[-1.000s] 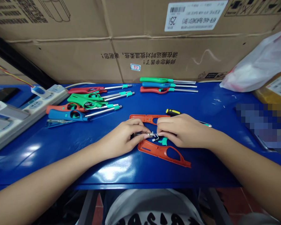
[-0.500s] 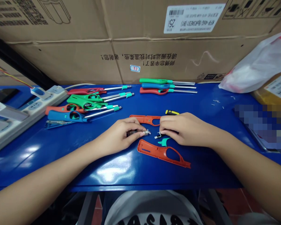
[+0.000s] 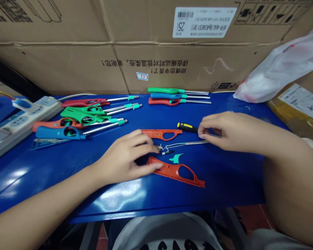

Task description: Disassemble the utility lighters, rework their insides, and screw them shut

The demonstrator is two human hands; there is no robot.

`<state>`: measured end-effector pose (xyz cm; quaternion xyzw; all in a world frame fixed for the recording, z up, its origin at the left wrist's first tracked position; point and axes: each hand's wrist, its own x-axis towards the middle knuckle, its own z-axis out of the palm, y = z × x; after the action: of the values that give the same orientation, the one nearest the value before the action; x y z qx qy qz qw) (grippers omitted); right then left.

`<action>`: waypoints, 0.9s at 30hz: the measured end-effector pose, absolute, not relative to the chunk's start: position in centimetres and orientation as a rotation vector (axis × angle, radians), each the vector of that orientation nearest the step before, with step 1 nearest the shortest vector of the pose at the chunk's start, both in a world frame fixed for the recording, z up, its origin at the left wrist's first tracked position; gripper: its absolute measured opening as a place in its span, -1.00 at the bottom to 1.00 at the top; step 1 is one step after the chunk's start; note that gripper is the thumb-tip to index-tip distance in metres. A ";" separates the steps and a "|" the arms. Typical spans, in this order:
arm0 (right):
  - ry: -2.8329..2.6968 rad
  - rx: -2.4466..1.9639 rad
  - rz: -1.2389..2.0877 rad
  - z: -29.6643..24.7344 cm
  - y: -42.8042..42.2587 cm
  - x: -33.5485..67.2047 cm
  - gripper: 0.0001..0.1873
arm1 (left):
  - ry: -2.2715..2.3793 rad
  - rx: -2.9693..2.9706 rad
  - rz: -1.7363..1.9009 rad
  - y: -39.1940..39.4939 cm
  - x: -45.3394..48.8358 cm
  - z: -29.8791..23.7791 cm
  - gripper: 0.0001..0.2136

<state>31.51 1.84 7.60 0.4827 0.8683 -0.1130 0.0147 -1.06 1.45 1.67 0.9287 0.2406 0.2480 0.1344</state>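
Observation:
My left hand (image 3: 127, 158) rests on the blue table (image 3: 67, 166) with its fingers curled, pinching a small metal lighter part (image 3: 161, 148) with thin wires. A white wire runs from that part to a metal tube (image 3: 198, 142) lying flat. My right hand (image 3: 224, 130) is further right, its fingertips pinched on the shaft of a screwdriver (image 3: 185, 126) with a black and yellow handle. One orange lighter shell half (image 3: 160, 133) lies behind the part and another (image 3: 177, 172) lies in front. A small teal trigger piece (image 3: 176, 158) sits between them.
Several assembled long-nosed lighters (image 3: 80, 119) in red, green, orange and blue lie at the left, and three more (image 3: 172, 96) at the back. A white power strip (image 3: 18, 119) sits far left. Cardboard boxes (image 3: 146, 45) wall the back. A plastic bag (image 3: 279, 69) lies right.
My right hand let go of the wire and moved right and back to the screwdriver, uncovering the metal tube. My left hand stayed on the small part. The view shifted slightly.

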 end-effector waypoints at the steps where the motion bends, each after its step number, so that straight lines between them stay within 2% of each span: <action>1: 2.632 1.534 -0.391 7.7 1.9 32.0 -0.87 | 0.637 2.719 0.680 1.4 -1.1 1.7 -0.70; 3: 2.526 1.589 -0.443 7.5 1.9 32.5 -0.89 | 0.557 2.764 0.606 1.2 -1.0 1.7 -0.64; 10: 2.541 1.552 -0.544 6.4 1.7 33.1 -0.88 | 0.578 2.755 0.477 1.3 -1.4 1.7 -0.76; 19: 2.725 1.447 -0.462 5.8 1.5 30.0 -0.86 | 0.589 2.764 0.512 1.0 -1.2 1.6 -0.60; 24: 2.889 1.460 -0.253 5.0 0.3 27.6 -0.79 | 0.721 2.701 0.583 1.1 -1.2 1.6 -0.83; 27: 2.886 1.459 -0.193 4.2 0.2 26.9 -0.78 | 0.836 2.691 0.590 1.4 -1.4 1.6 -0.85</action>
<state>26.93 0.24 4.22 0.4499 0.8897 -0.0596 -0.0493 -1.42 1.35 1.59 0.9267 0.2878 0.2031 0.1309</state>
